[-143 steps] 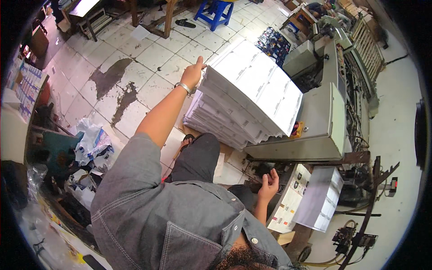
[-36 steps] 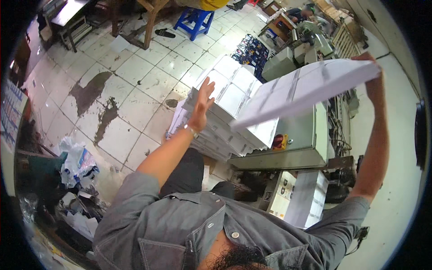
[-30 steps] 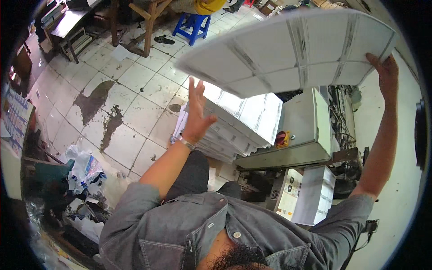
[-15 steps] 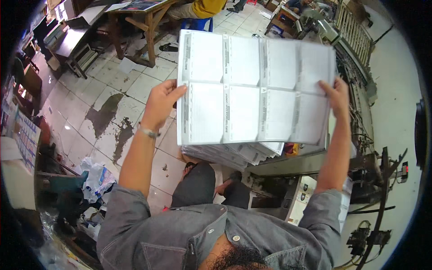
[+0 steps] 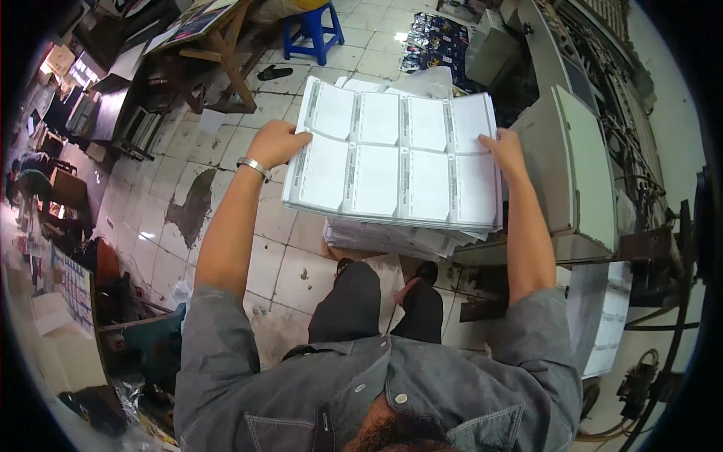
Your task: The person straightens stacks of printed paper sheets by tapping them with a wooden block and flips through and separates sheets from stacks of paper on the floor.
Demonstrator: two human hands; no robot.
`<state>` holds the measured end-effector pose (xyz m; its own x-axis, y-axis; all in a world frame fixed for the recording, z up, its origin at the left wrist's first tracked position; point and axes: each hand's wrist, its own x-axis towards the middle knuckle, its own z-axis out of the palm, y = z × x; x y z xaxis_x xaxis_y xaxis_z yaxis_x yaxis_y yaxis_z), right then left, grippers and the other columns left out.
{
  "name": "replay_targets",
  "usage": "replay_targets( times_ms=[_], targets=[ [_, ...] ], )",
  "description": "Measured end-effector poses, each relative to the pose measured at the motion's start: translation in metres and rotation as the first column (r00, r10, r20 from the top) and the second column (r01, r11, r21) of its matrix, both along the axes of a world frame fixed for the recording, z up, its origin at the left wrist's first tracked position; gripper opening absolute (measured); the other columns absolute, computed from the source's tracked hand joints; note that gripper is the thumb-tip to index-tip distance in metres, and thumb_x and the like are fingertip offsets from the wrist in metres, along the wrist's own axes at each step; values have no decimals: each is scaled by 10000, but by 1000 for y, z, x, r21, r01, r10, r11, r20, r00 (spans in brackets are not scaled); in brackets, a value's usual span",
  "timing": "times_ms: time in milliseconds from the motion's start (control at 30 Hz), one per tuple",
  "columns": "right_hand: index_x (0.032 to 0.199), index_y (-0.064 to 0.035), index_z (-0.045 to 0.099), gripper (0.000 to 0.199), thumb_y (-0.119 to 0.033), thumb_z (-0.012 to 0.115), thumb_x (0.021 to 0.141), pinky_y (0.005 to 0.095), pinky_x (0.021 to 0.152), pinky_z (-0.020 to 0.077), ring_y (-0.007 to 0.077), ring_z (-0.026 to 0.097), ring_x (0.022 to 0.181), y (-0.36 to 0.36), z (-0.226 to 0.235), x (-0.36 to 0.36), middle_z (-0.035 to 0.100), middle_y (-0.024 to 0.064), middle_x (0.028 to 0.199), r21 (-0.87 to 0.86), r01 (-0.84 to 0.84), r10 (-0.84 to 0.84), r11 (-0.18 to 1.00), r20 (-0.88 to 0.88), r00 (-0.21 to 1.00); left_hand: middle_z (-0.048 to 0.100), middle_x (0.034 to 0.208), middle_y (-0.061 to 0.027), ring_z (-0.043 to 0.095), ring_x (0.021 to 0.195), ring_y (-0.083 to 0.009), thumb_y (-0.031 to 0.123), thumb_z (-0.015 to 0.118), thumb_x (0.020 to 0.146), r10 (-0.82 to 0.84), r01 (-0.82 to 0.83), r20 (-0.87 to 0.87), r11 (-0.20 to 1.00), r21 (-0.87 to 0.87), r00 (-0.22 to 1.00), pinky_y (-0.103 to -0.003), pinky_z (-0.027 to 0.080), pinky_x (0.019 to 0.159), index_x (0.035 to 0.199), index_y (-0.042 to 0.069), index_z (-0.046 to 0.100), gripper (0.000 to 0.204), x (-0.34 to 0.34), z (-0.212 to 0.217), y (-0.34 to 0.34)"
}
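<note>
A thick stack of large printed sheets (image 5: 376,169), white with a grid of form-like panels, is held between my two hands. My left hand (image 5: 277,145) grips its left edge, thumb on top and fingers underneath. On the opposite edge my right hand (image 5: 503,153) pinches the sheets the same way. Just below and behind it is a taller pile of similar paper (image 5: 392,237), low in front of my feet. Whether the held stack touches that pile cannot be seen. My hidden fingers lie under the paper.
A pale metal cabinet (image 5: 580,169) stands close to my right arm, with machinery beyond it. More printed sheets (image 5: 602,316) lie at the lower right. Farther off are a blue stool (image 5: 315,34), a wooden table (image 5: 226,53) and dark printed packets (image 5: 435,45) on the tiled floor.
The held sheets have come lower and toward the pile, with both hands still on their edges. My view has turned, bringing the blue stool and the cabinet more into sight.
</note>
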<state>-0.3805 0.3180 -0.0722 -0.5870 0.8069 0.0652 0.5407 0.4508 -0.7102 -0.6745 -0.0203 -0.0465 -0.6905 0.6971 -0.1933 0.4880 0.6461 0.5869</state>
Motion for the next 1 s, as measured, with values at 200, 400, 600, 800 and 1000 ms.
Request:
replay_targets(
  times_ms=[200, 400, 600, 800, 1000],
  targets=[
    [801, 4, 631, 288, -282, 609, 811, 474, 700, 470, 409, 608, 748, -85, 61, -40, 623, 237, 782, 538, -168, 17, 826, 273, 962, 650, 801, -206, 636, 784, -353, 298, 574, 764, -161, 85, -529, 983, -165, 833, -435, 511, 718, 759, 9, 669, 304, 69, 49, 40],
    [801, 6, 650, 281, -264, 577, 831, 469, 735, 493, 388, 629, 778, -105, 60, -39, 641, 228, 817, 513, -270, 74, 815, 370, 926, 626, 713, -234, 620, 707, -391, 303, 567, 779, -207, 211, -561, 976, -59, 802, -455, 499, 680, 728, -18, 668, 341, 100, 41, 46],
    [790, 34, 653, 330, -294, 629, 813, 404, 657, 489, 324, 643, 697, -56, 86, -8, 655, 195, 770, 274, -168, 123, 947, 173, 977, 676, 826, -160, 646, 686, -233, 342, 593, 841, -108, 71, 117, 957, 281, 987, -357, 500, 656, 883, -50, 670, 402, 42, 49, 0],
    [863, 73, 644, 370, -290, 673, 799, 343, 573, 492, 205, 618, 587, -25, 109, 20, 645, 120, 723, -222, -19, -6, 975, -109, 994, 655, 959, -174, 670, 741, -212, 225, 568, 893, -199, -318, 739, 809, 494, 644, -307, 535, 643, 1030, -125, 588, 377, 17, 52, -51],
    [879, 70, 647, 450, -368, 667, 778, 437, 772, 482, 419, 605, 886, -69, 30, 12, 623, 280, 942, 416, -83, -98, 905, 395, 914, 623, 897, -302, 630, 863, -374, 521, 560, 811, -71, 76, -232, 997, 12, 970, -422, 473, 803, 923, -151, 606, 683, 53, 3, -42]
  ],
)
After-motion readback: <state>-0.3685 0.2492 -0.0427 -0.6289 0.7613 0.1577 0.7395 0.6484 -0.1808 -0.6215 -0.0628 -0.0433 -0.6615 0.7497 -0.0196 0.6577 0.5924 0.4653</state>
